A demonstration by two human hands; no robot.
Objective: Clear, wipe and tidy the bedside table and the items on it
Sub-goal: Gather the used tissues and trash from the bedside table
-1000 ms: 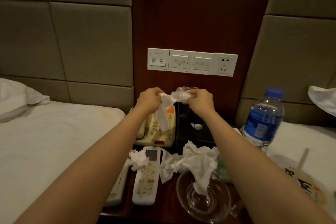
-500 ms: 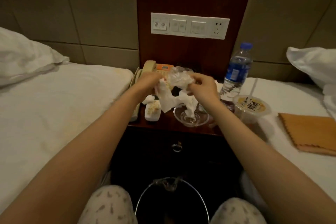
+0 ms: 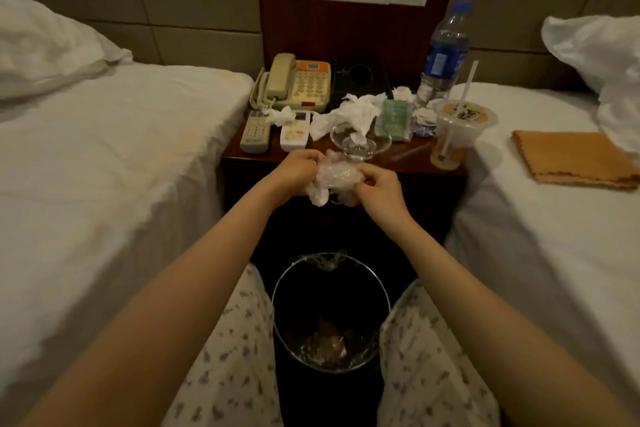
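Both our hands, left (image 3: 297,170) and right (image 3: 378,189), grip crumpled plastic wrap (image 3: 336,175) and tissue (image 3: 318,195) above the bin (image 3: 330,312).

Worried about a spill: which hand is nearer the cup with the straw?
Right. The right hand is left of the cup, not touching; the left hand is farther left, past the plastic both grip.

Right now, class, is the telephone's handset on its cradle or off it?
On its cradle. The handset lies seated along the left side of the telephone, lined up with the body, not lifted or hanging.
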